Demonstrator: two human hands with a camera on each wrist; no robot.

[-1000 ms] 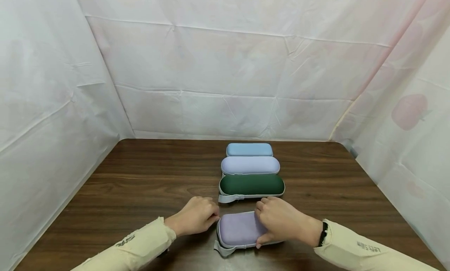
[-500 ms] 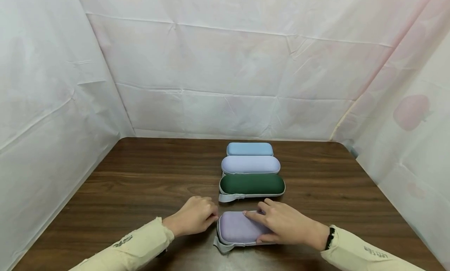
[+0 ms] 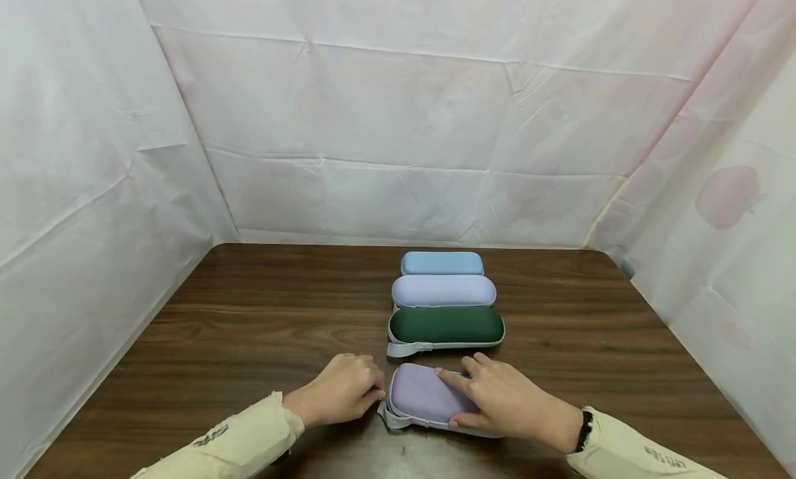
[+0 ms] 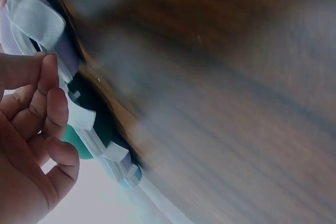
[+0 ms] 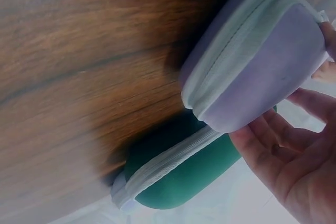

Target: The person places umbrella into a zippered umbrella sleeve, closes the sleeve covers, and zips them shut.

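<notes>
A purple zip-up glasses case with a grey strap loop lies at the near middle of the table. My left hand is at its left end. In the left wrist view, thumb and index fingertips pinch together at the zipper edge beside the strap; the pull itself is hidden between them. My right hand grips the right part of the case, thumb on the near side and fingers over the top and far side. In the right wrist view, the purple case looks zipped along the visible pale seam.
Beyond it, a green glasses case, a lavender case and a light blue case lie in a row. All rest on the dark wooden table. White patterned sheets enclose the back and sides.
The right index finger has stretched out over the case top. The case's left end has swung slightly away from the body. The left hand has stayed near that end.
</notes>
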